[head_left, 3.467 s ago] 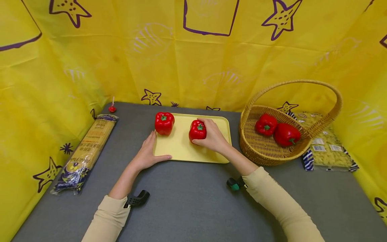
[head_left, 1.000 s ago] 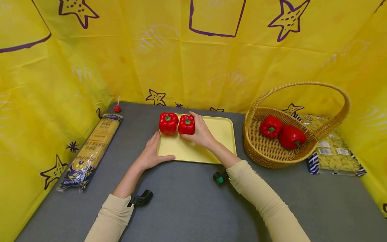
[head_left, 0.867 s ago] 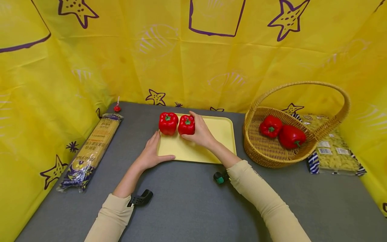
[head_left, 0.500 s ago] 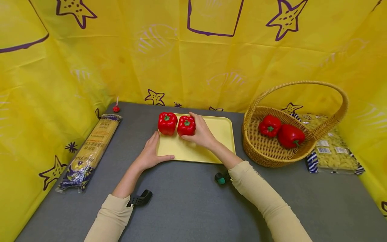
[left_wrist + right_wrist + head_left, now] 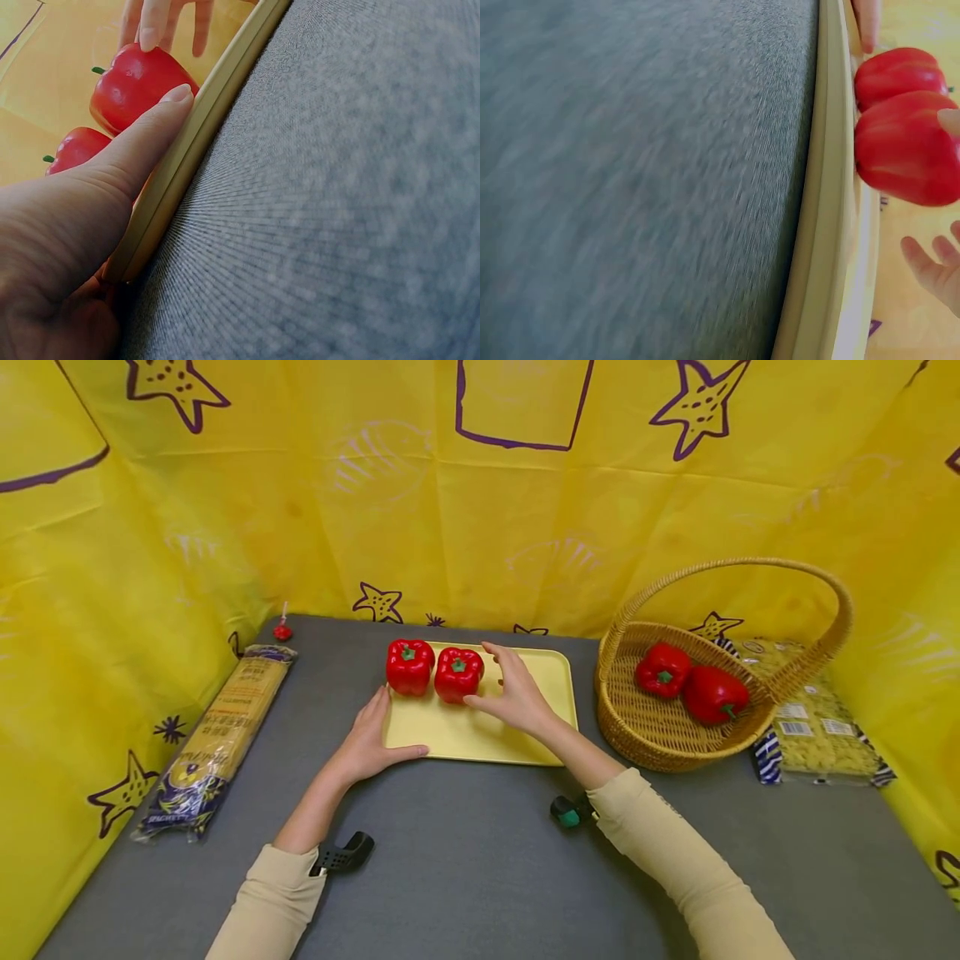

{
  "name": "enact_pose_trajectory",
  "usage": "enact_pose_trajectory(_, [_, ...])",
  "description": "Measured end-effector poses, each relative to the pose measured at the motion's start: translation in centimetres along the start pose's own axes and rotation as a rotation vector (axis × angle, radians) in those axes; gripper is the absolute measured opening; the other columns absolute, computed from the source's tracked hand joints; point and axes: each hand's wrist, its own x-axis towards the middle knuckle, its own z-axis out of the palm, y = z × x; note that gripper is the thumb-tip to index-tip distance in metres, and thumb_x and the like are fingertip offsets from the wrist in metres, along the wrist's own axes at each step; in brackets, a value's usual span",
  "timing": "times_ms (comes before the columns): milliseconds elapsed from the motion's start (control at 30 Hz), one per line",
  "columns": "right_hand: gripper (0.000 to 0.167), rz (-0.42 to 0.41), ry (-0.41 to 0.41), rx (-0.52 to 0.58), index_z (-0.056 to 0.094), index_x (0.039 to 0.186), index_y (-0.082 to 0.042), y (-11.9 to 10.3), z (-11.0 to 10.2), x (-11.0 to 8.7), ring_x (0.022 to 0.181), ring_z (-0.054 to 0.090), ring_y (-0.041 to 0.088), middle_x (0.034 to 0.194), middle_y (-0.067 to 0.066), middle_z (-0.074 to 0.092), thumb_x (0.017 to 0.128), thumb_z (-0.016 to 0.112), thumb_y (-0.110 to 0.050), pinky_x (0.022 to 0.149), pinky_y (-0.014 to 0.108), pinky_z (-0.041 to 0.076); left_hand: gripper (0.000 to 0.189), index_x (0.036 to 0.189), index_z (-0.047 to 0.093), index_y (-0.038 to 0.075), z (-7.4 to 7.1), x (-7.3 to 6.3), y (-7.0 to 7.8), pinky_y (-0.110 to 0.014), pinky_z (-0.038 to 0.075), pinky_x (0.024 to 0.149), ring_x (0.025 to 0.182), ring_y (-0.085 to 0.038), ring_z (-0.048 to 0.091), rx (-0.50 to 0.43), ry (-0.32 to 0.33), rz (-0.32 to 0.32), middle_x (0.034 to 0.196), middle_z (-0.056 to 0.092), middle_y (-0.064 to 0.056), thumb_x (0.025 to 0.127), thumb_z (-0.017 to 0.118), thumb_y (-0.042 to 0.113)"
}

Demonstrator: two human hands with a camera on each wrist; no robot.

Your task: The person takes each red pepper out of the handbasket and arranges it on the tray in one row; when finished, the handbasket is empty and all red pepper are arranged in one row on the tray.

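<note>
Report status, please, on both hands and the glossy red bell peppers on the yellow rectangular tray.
Left hand at left end of tray. Right hand open beside right pepper; left pepper alongside, both upright. Tan wicker basket off right, not in the way.

Yellow bag (image 5: 817, 750) pt. hidden behind basket (image 5: 652, 755), label print (image 5: 795, 728) illegible; R hand (image 5: 519, 697) cut off at edge, R-wrist view; L hand (image 5: 75, 217) blocks pt. of lower red pepper (image 5: 79, 148), L-wrist view.

Place: a curtained-off tabletop workspace, building unclear.
Curtain (image 5: 480, 527): yellow, starfish-printed, rising beyond the fingers (image 5: 513, 663) and to either side.
Tabletop (image 5: 465, 868): grey, below the fingers.
Wrist cameras (image 5: 349, 853): black, behind the fingers.
</note>
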Motion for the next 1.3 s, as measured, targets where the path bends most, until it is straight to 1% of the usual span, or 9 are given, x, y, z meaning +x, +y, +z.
enact_pose_trajectory(100, [0.086, -0.012, 0.005, 0.009, 0.036, 0.148, -0.005, 0.1, -0.6, -0.5, 0.13, 0.039, 0.034, 0.144, 0.017, 0.041, 0.079, 0.083, -0.025, 0.095, 0.048, 0.048, 0.122, 0.157, 0.001, 0.006, 0.1, 0.0, -0.1, -0.06, 0.01, 0.113, 0.144, -0.042, 0.008, 0.007, 0.0, -0.004, 0.161, 0.005, -0.021, 0.075, 0.083, 0.044])
enact_pose_trajectory(233, [0.082, -0.016, 0.016, 0.016, 0.038, 0.146, -0.005, 0.1, -1.5, -1.4, 0.13, 0.041, 0.032, 0.143, 0.013, 0.042, 0.08, 0.082, -0.024, 0.094, 0.048, 0.049, 0.123, 0.156, 0.0, 0.005, 0.1, 0.1, -0.2, -0.061, 0.01, 0.112, 0.144, -0.044, 0.008, 0.011, -0.003, -0.006, 0.16, 0.005, -0.022, 0.075, 0.083, 0.045])
enact_pose_trajectory(300, [0.079, -0.011, 0.019, 0.022, 0.04, 0.146, -0.005, 0.1, -1.9, -1.9, 0.129, 0.042, 0.031, 0.142, 0.012, 0.043, 0.081, 0.082, -0.024, 0.094, 0.048, 0.049, 0.123, 0.156, 0.0, 0.004, 0.1, 0.1, -0.2, -0.061, 0.01, 0.112, 0.144, -0.044, 0.008, 0.015, -0.005, -0.001, 0.16, 0.005, -0.023, 0.075, 0.083, 0.045])
enact_pose_trajectory(433, [0.078, -0.004, 0.008, 0.038, 0.04, 0.146, -0.005, -0.1, -2.9, -3.0, 0.128, 0.043, 0.034, 0.142, 0.013, 0.043, 0.082, 0.08, -0.023, 0.094, 0.049, 0.049, 0.123, 0.156, 0.0, 0.003, 0.1, 0.2, -0.2, -0.061, 0.01, 0.112, 0.143, -0.045, 0.009, 0.025, -0.011, 0.009, 0.16, 0.005, -0.024, 0.075, 0.083, 0.043])
enact_pose_trajectory(600, [0.075, 0.005, 0.003, 0.022, 0.04, 0.145, -0.008, -0.4, -4.2, -4.4, 0.128, 0.044, 0.034, 0.143, 0.011, 0.043, 0.083, 0.079, -0.023, 0.094, 0.046, 0.049, 0.122, 0.156, 0.0, 0.002, 0.1, 0.2, -0.1, -0.062, 0.009, 0.112, 0.143, -0.045, 0.008, 0.029, -0.015, 0.022, 0.159, 0.005, -0.024, 0.075, 0.083, 0.042])
enact_pose_trajectory(767, [0.073, -0.019, 0.033, 0.003, 0.043, 0.144, -0.012, -0.6, -5.3, -5.5, 0.126, 0.047, 0.031, 0.14, 0.008, 0.046, 0.082, 0.08, -0.022, 0.093, 0.042, 0.05, 0.122, 0.156, -0.001, 0.003, 0.1, 0.2, -0.2, -0.062, 0.009, 0.112, 0.143, -0.045, 0.008, 0.03, -0.019, 0.016, 0.16, 0.005, -0.024, 0.076, 0.082, 0.042])
enact_pose_trajectory(933, [0.071, -0.031, 0.063, 0.023, 0.044, 0.144, -0.014, -0.6, -6.3, -6.6, 0.124, 0.049, 0.027, 0.137, 0.007, 0.048, 0.083, 0.08, -0.02, 0.092, 0.04, 0.051, 0.122, 0.156, 0.0, 0.005, 0.1, 0.2, -0.1, -0.062, 0.01, 0.112, 0.143, -0.044, 0.01, 0.018, -0.007, 0.024, 0.16, 0.006, -0.023, 0.075, 0.083, 0.042])
enact_pose_trajectory(1100, [0.069, -0.028, 0.074, 0.033, 0.044, 0.143, -0.013, -0.4, -7.4, -7.7, 0.121, 0.051, 0.027, 0.134, 0.008, 0.048, 0.084, 0.078, -0.019, 0.09, 0.043, 0.052, 0.122, 0.156, -0.001, 0.004, 0.0, 0.2, 0.0, -0.062, 0.009, 0.112, 0.143, -0.045, 0.008, 0.026, -0.019, 0.01, 0.16, 0.005, -0.024, 0.076, 0.082, 0.043])
enact_pose_trajectory(1300, [0.059, -0.067, 0.105, 0.035, 0.049, 0.139, -0.012, 0.0, -9.1, -9.1, 0.115, 0.054, 0.024, 0.134, 0.006, 0.05, 0.087, 0.075, -0.014, 0.085, 0.049, 0.053, 0.122, 0.156, -0.002, 0.003, 0.0, 0.2, 0.2, -0.062, 0.009, 0.112, 0.144, -0.045, 0.007, 0.029, -0.022, 0.012, 0.16, 0.004, -0.024, 0.076, 0.082, 0.042])
